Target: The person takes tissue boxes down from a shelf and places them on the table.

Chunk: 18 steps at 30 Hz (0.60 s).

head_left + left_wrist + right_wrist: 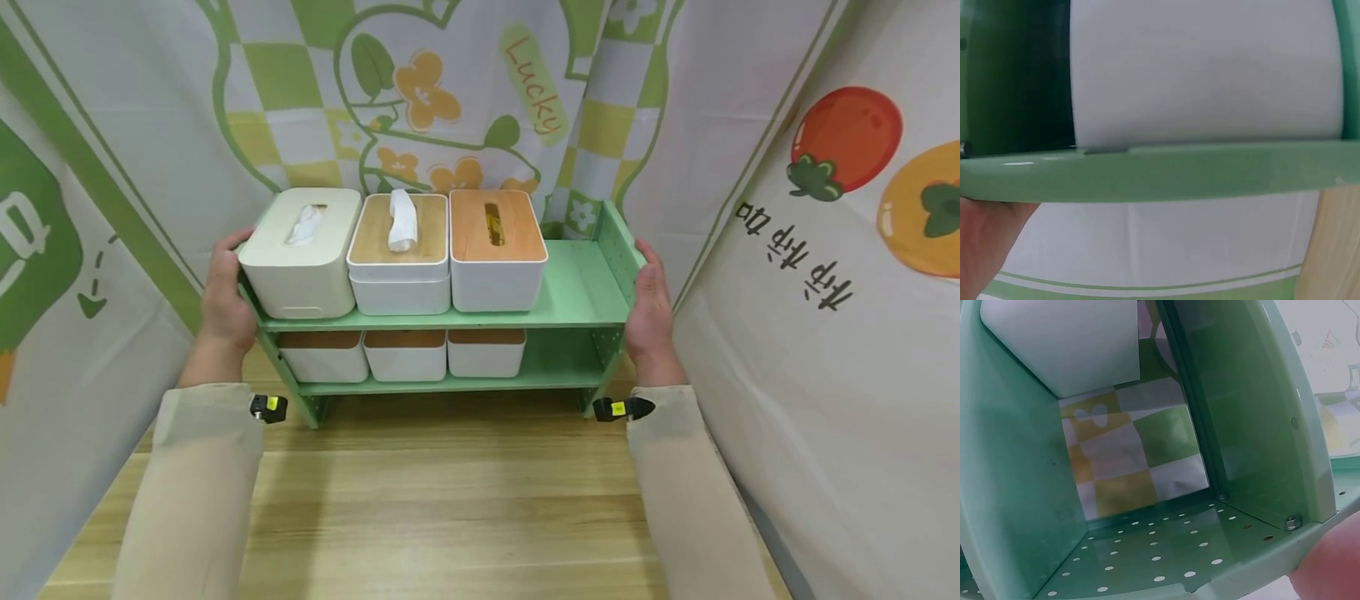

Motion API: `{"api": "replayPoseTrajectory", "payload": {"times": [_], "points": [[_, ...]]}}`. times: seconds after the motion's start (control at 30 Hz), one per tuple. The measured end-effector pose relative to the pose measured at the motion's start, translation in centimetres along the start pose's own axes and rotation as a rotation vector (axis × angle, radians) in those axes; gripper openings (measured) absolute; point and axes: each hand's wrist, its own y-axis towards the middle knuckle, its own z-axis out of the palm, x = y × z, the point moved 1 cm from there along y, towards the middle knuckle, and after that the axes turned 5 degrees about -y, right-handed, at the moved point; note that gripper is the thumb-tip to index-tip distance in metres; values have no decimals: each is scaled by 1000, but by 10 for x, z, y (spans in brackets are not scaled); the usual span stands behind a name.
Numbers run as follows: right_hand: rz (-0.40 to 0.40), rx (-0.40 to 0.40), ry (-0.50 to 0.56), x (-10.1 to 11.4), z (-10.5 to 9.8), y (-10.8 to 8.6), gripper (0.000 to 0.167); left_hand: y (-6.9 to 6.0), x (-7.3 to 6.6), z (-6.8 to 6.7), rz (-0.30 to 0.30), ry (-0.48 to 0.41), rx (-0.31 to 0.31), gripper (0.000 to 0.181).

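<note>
A light-green two-tier shelf rack point(573, 283) stands on a wooden surface. My left hand point(228, 292) holds its left side panel from outside, with the fingertips bent toward the rack. On the opposite side, my right hand point(649, 312) holds the right panel point(621, 250). Both hands' far fingers are partly hidden. The top shelf carries a cream tissue box point(300, 283), a white wood-lidded tissue box point(400, 296) with tissue sticking out, and another wood-lidded box point(497, 287). Below sit three white boxes point(405, 362) with brown tops. Perforated panel point(1154, 550) fills the lower right wrist view.
Printed cloth walls point(487, 92) surround the rack at the back and both sides. The wooden surface point(450, 500) extends in front of it. Each sleeve cuff bears a small black device point(268, 408).
</note>
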Motion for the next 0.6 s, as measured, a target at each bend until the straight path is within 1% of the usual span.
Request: {"api": "replayPoseTrajectory", "payload": {"times": [0.1, 0.17, 0.23, 0.37, 0.5, 0.57, 0.6], "points": [[-17, -10, -10, 0, 0, 0, 57, 0, -2, -1, -12, 35, 7, 56], [-26, -17, -13, 0, 2, 0, 57, 0, -5, -2, -30, 50, 9, 55], [-17, -27, -23, 0, 2, -1, 57, -1, -7, -2, -39, 46, 15, 55], [59, -32, -62, 6, 0, -3, 56, 1, -8, -1, -36, 28, 26, 55], [151, -34, -80, 21, -1, -8, 57, 2, -5, -1, -35, 7, 29, 55], [168, -56, -104, 30, 2, -13, 58, 1, -4, -1, -40, -5, 30, 56], [156, -78, -133, 35, 4, -15, 60, 1, -4, -2, -41, -7, 30, 56]]}}
